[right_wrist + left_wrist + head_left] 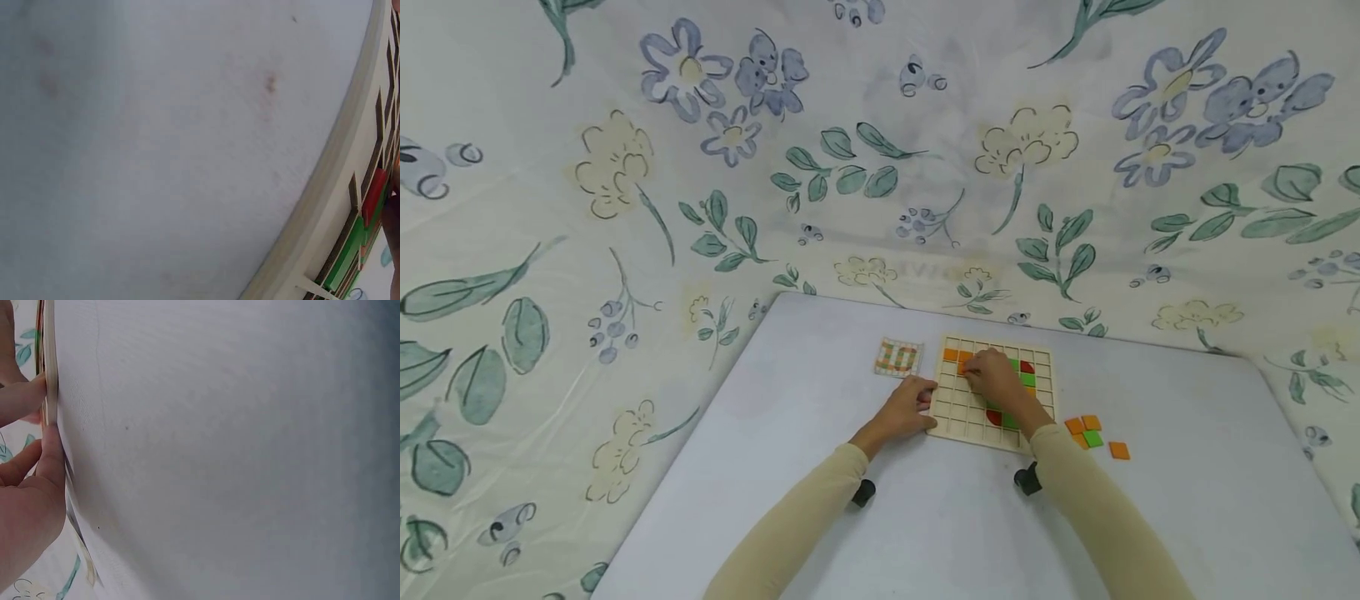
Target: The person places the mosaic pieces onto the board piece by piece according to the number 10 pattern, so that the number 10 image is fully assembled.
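A light wooden grid board point(955, 408) lies on the table, with orange, green and red tiles in several of its cells. My left hand point(901, 410) holds the board at its left edge, thumb toward the near corner and fingers farther up. In the left wrist view, the fingers point(51, 456) touch the board's rim point(52, 362). Over the upper part of the board, my right hand point(998, 379) pinches an orange tile point(962, 367) at its fingertips. That hand hides some middle cells. A red tile point(374, 197) and a green tile point(345, 253) show in the right wrist view.
A small pattern card point(898, 357) with orange and green blocks lies left of the board. Loose orange tiles point(1119, 451) and a green tile point(1093, 438) lie to its right. Floral cloth point(925, 208) hangs behind the white table point(790, 375).
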Demonstrator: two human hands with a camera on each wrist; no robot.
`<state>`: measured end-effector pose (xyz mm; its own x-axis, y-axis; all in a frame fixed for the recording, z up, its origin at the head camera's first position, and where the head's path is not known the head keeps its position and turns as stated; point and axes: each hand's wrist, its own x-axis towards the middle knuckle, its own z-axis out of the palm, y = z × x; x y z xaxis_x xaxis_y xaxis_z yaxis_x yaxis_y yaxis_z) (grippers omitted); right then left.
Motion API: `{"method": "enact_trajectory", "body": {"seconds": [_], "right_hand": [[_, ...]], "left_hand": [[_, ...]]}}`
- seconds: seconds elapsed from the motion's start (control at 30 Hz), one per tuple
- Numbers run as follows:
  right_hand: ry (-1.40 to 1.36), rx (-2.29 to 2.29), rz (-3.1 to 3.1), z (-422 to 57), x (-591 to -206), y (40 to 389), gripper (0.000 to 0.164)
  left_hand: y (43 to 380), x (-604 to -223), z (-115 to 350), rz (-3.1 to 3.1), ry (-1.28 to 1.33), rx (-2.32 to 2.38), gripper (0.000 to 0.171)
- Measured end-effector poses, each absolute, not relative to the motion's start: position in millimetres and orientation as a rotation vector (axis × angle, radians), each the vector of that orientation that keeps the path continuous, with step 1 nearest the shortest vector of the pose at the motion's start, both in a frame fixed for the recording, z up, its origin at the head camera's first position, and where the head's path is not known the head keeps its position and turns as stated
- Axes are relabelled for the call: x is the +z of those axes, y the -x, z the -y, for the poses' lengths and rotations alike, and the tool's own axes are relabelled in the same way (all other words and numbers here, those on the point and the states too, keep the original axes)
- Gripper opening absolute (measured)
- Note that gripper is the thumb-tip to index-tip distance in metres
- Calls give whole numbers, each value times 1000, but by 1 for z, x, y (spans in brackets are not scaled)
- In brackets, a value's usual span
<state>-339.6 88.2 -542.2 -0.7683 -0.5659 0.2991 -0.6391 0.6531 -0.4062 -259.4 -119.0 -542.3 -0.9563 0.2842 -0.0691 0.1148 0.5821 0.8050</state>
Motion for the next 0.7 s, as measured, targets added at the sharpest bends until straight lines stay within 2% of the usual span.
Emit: {"method": "enact_trajectory", "body": {"seconds": [0.3,0.5,0.7], "right_hand": [[-1038,826,2837,-110,-527,329,19],[-701,893,2920,-168,-513,315,19],[-353,919,3092,-236,-515,283,26]], "left_hand": [[261,-547,115,-2604,-334,1328,63],[261,-546,114,-2597,-331,1337,62],[263,-548,119,-2601,-333,1335,62]]}}
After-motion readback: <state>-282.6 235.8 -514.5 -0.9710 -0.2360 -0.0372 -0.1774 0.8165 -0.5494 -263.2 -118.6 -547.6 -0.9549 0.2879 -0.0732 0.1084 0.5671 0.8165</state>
